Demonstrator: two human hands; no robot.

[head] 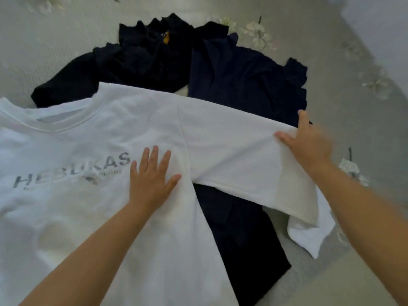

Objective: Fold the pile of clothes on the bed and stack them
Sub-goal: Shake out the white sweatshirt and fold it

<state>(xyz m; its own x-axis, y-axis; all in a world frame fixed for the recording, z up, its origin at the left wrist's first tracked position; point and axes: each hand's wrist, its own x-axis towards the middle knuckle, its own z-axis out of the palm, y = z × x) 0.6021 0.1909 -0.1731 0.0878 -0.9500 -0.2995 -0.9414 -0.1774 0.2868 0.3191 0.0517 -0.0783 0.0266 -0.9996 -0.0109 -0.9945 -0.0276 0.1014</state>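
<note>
- The white T-shirt lies face up and spread across the bed, printed chest uppermost, collar toward the far left; its body runs from the collar back toward the person, and its one visible sleeve stretches out to the right, across that line
- The left hand lies flat on the chest just beside the armpit seam, fingers straight and spread, pressing the cloth down; it grips nothing
- The right hand rests on the sleeve near its outer end, fingers extended, thumb apart; whether any cloth is pinched beneath the palm I cannot tell, as this hand is blurred
- The sleeve's long axis runs from the left hand out to the right hand; the right hand is the nearer to the cuff, so the fold inward, in my judgement, falls to it, with the left hand as anchor at the seam
- A navy garment and a black garment lie crumpled beyond and partly under the shirt, unfolded; no stack shows yet
</note>
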